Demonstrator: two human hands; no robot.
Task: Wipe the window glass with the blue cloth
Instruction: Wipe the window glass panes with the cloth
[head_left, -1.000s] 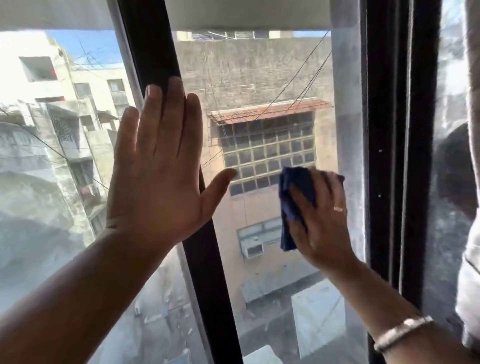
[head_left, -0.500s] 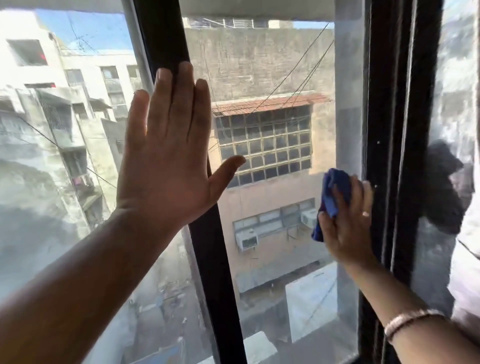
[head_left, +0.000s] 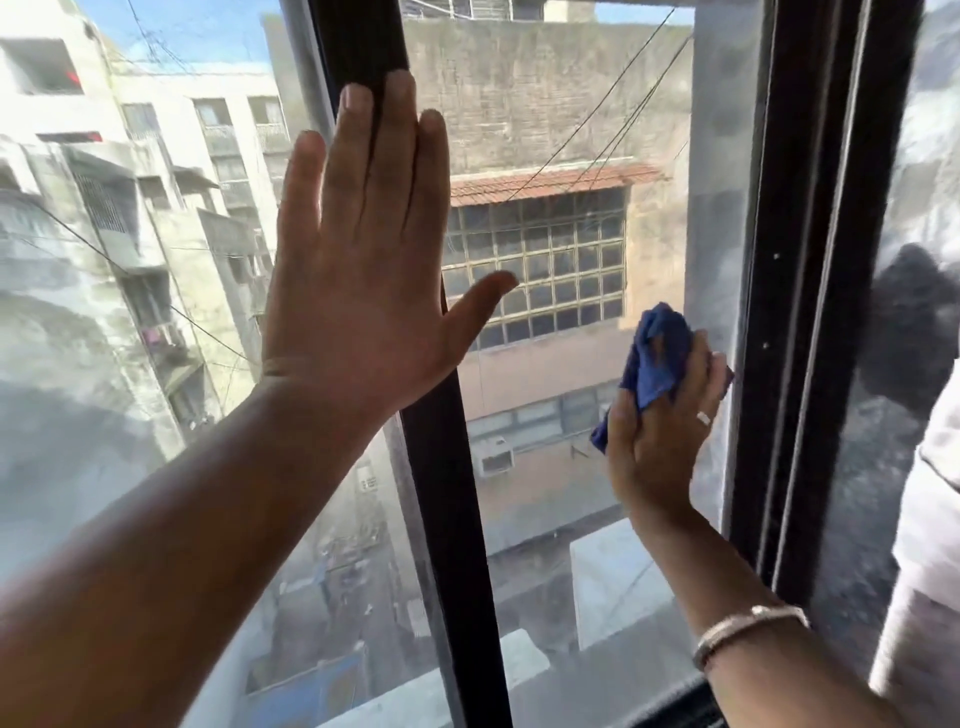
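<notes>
The window glass (head_left: 561, 395) fills the middle pane, with buildings visible through it. My right hand (head_left: 660, 431) presses a bunched blue cloth (head_left: 655, 358) against the right side of this pane, close to the black frame. The cloth sticks out above and to the left of my fingers. My left hand (head_left: 363, 270) lies flat with fingers spread across the black centre bar (head_left: 447, 519), palm against it, holding nothing.
A thick black window frame (head_left: 800, 322) stands just right of the cloth. A dusty left pane (head_left: 130, 312) lies beyond the centre bar. A further pane at the far right (head_left: 914, 260) shows a dark reflection. The bottom frame edge (head_left: 670, 701) runs below my right forearm.
My right hand has slid the blue cloth from the pane's middle to its right side, and in the last half second slightly back left. My left hand keeps its place on the bar.
</notes>
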